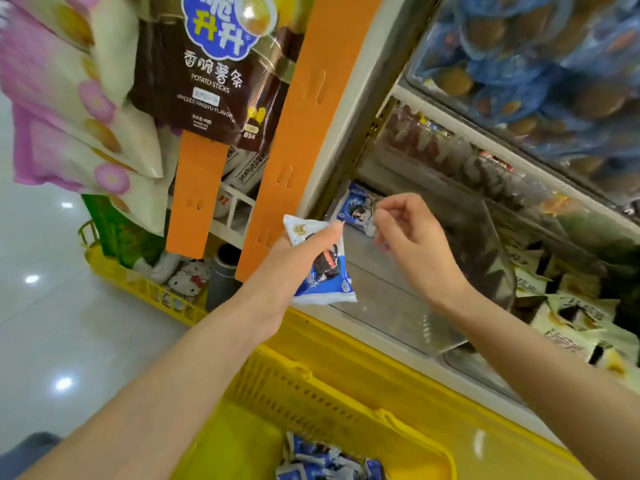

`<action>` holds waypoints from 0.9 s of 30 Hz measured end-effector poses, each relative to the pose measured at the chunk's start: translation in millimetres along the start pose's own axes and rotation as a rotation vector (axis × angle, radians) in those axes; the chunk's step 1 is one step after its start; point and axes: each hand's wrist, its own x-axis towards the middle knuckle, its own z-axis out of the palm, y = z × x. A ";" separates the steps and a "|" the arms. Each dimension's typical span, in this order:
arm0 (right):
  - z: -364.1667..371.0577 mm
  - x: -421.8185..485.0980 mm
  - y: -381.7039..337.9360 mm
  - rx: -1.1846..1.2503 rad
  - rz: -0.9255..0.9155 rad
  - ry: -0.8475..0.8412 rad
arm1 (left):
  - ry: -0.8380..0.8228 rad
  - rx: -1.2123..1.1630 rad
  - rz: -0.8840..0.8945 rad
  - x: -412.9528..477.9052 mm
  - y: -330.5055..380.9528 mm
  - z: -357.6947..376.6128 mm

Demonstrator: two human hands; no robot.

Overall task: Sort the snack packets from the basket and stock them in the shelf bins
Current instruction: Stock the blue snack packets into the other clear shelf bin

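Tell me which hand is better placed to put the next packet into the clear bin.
Probably the left hand: it grips a blue-white packet beside the clear bin; the right hand is at the packet lying inside.

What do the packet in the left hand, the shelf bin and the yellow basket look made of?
Blue-and-white snack packet in the left hand: thin glossy plastic film, crimped serrated end. Clear shelf bin: rigid transparent plastic, probably acrylic; reflections show. Yellow slotted basket: moulded plastic, slight sheen.
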 end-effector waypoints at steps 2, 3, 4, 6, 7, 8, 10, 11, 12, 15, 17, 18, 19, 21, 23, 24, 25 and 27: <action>-4.1 -27.5 -16.9 0.084 0.075 -0.148 | -0.017 0.043 0.001 -4.5 -3.6 3.5; -4.5 -39.3 -23.1 0.087 0.117 -0.217 | -0.038 0.078 -0.002 -7.9 -5.1 5.5; -3.9 -49.2 -27.7 0.061 0.155 -0.271 | -0.056 0.126 -0.014 -11.5 -6.4 7.7; -2.6 -63.6 -32.5 -0.063 0.178 -0.334 | -0.078 0.230 -0.044 -18.0 -9.2 12.8; -2.5 -67.8 -33.3 -0.129 0.168 -0.347 | -0.094 0.266 -0.052 -21.3 -10.0 15.3; -3.4 -70.6 -33.3 -0.182 0.155 -0.351 | -0.126 0.285 -0.055 -23.6 -10.7 16.8; -8.2 -74.0 -33.1 -0.244 0.135 -0.346 | -0.228 0.291 -0.045 -28.0 -11.1 18.3; -10.8 -75.7 -33.0 -0.259 0.138 -0.342 | -0.275 0.300 -0.038 -30.8 -10.4 19.3; -13.3 -77.5 -32.7 -0.266 0.149 -0.337 | -0.308 0.315 -0.028 -32.9 -10.2 19.9; -19.5 -81.3 -31.5 -0.184 0.193 -0.263 | -0.329 0.345 -0.011 -34.5 -12.1 19.1; -26.3 -79.7 -30.6 -0.028 0.242 -0.175 | -0.341 0.338 -0.007 -33.7 -13.9 16.5; -30.0 -78.4 -29.8 0.058 0.277 -0.127 | -0.334 0.318 -0.002 -33.7 -13.7 15.8; -33.5 -77.1 -28.9 0.150 0.317 -0.084 | -0.312 0.290 0.006 -33.5 -13.2 15.5; -39.4 -75.2 -26.1 0.353 0.406 -0.063 | -0.246 0.239 0.035 -32.1 -11.8 15.6; -44.1 -74.9 -21.9 0.435 0.470 -0.158 | -0.189 0.238 0.088 -28.9 -10.5 15.6; -45.8 -75.1 -20.5 0.398 0.479 -0.227 | -0.166 0.255 0.114 -27.0 -9.7 15.3; -47.3 -74.7 -18.9 0.314 0.468 -0.296 | -0.148 0.280 0.140 -24.8 -8.9 14.7; -48.1 -71.9 -17.0 0.127 0.428 -0.390 | -0.131 0.316 0.181 -22.3 -8.1 13.1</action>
